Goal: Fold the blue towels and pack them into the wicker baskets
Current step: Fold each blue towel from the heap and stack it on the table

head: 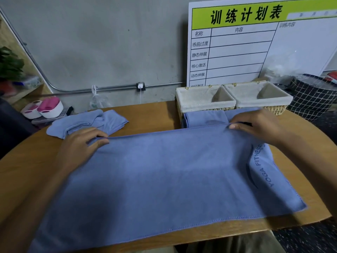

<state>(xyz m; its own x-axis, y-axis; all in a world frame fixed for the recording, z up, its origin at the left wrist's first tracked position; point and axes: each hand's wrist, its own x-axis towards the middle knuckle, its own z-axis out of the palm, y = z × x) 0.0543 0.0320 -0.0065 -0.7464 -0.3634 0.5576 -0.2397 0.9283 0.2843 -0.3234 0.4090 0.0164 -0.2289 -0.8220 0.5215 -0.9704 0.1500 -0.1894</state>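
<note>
Head view: we note a large blue microfibre towel (pixel 164 176) spread flat on the round wooden table (pixel 149 115). Left hand (pixel 82 145) and right hand (pixel 259 125) each pinch its far hem. Two cloth-lined wicker baskets (pixel 233 99) stand behind; a crumpled blue towel (pixel 85 123) lies far left.

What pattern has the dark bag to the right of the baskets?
A white grid on black, on the bag, seen in the head view.
</note>
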